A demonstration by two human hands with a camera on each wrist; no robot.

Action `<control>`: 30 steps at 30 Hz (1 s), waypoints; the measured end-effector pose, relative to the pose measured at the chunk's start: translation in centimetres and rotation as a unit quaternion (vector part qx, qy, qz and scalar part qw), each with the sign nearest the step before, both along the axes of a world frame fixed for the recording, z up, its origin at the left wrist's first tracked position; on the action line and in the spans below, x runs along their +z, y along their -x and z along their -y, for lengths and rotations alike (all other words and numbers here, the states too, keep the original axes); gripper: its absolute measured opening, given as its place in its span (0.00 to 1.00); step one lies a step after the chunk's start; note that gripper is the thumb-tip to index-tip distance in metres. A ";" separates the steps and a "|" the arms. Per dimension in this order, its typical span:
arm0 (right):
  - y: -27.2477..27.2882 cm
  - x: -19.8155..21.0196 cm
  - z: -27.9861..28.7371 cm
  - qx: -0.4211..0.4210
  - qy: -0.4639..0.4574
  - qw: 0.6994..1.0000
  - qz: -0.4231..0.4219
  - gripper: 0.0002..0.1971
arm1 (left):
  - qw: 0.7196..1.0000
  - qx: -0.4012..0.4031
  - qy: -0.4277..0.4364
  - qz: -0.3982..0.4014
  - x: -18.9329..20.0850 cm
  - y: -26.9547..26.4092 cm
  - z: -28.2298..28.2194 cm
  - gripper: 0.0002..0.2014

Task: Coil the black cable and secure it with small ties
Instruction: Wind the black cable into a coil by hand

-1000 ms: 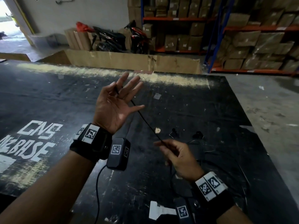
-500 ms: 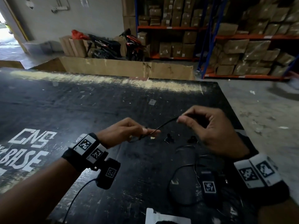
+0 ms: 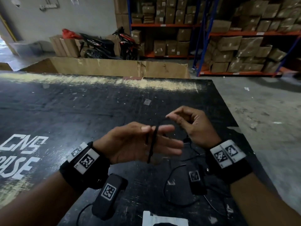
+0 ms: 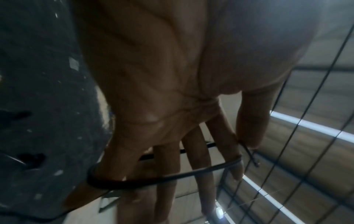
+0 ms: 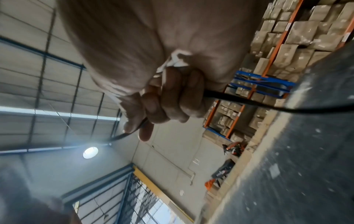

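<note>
Nearest my view, most of the black cable (image 3: 172, 199) lies loose on the dark table (image 3: 81, 111), sprawling in slack curves under my right wrist, so I judge the coiling has barely begun. A white paper scrap (image 3: 164, 220) sits at the near edge; I cannot tell whether it has anything to do with the ties. Just above that, my left hand (image 3: 138, 142) is held flat with fingers straight and slightly spread, and the cable is wrapped across them; the left wrist view shows one loop running round the outside of the fingers (image 4: 166, 166), with its short free end nipped between thumb and forefinger. Beyond it, my right hand (image 3: 193, 126) is clenched on the cable, thumb and forefinger pinching the strand that feeds toward the left hand, while the right wrist view shows the other fingers (image 5: 172, 103) curled round it where it trails back down to the table. So I count roughly one turn made; the remaining length must still be wound on, and no tie is fitted. Two small dark shapes on the table in the left wrist view may be the ties, but I cannot say.
</note>
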State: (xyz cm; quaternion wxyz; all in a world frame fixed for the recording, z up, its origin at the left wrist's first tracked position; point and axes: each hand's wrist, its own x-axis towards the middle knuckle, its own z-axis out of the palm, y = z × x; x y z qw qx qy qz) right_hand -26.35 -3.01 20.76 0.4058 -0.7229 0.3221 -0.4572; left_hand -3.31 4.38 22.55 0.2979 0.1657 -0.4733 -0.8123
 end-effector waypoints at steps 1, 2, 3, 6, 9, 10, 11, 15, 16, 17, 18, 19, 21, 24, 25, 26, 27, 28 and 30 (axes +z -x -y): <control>-0.4 -0.9 -0.2 0.015 -0.017 1.000 0.007 0.06 | 1.000 -0.002 -0.001 -0.027 0.4 0.0 0.2 0.22; -0.8 -1.9 -0.6 0.027 -0.035 0.999 0.013 0.12 | 0.998 0.002 0.001 -0.056 0.9 0.0 0.5 0.22; -1.2 -2.8 -1.1 0.040 -0.056 0.998 0.015 0.17 | 0.997 0.009 0.004 -0.081 1.4 -0.1 0.8 0.22; -2.4 -4.3 -3.3 0.068 -0.130 0.989 0.022 0.15 | 0.991 0.061 0.024 -0.114 2.5 -0.5 2.1 0.22; -2.9 -4.6 -4.6 0.074 -0.145 0.987 -0.001 0.21 | 0.985 0.128 0.037 -0.112 3.0 -1.0 3.3 0.22; -3.0 -4.4 -5.0 0.076 -0.146 0.986 -0.009 0.22 | 0.981 0.147 0.038 -0.116 3.0 -1.3 3.6 0.22; -2.9 -4.1 -5.4 0.080 -0.158 0.984 -0.014 0.22 | 0.978 0.167 0.039 -0.121 3.1 -1.5 3.9 0.23; -2.3 -2.6 -6.9 0.107 -0.167 0.977 -0.078 0.20 | 0.954 0.279 0.059 -0.096 3.4 -2.6 5.0 0.23; -2.1 -2.0 -7.2 0.109 -0.146 0.979 -0.094 0.18 | 0.948 0.302 0.066 -0.072 3.4 -2.9 5.2 0.23; -1.9 -1.4 -7.5 0.107 -0.120 0.981 -0.108 0.16 | 0.944 0.318 0.072 -0.046 3.4 -3.2 5.4 0.23; -1.6 -0.7 -7.6 0.099 -0.097 0.984 -0.115 0.15 | 0.941 0.329 0.076 -0.016 3.4 -3.4 5.5 0.23; -1.3 0.2 -7.6 0.088 -0.079 0.986 -0.117 0.14 | 0.939 0.334 0.084 0.015 3.2 -3.5 5.5 0.24; -0.5 2.1 -7.4 0.069 -0.045 0.989 -0.122 0.13 | 0.941 0.320 0.096 0.063 2.5 -3.5 5.2 0.27; 0.2 4.9 -6.6 0.047 0.028 0.986 -0.155 0.11 | 0.943 0.296 0.103 0.109 1.5 -2.8 4.5 0.31; 0.3 5.6 -6.2 0.041 0.050 0.985 -0.161 0.11 | 0.945 0.288 0.102 0.118 1.1 -2.4 4.2 0.26; 0.4 6.1 -5.6 0.036 0.067 0.984 -0.162 0.10 | 0.948 0.276 0.100 0.123 0.9 -2.0 3.9 0.19; 0.4 6.5 -4.9 0.032 0.083 0.983 -0.162 0.10 | 0.952 0.258 0.099 0.130 0.9 -1.6 3.6 0.14; 0.5 6.9 -4.3 0.031 0.098 0.982 -0.162 0.09 | 0.958 0.230 0.103 0.140 0.9 -1.1 3.2 0.14; 0.4 7.6 -3.0 0.033 0.116 0.981 -0.151 0.08 | 0.968 0.178 0.098 0.148 0.7 -0.4 2.7 0.15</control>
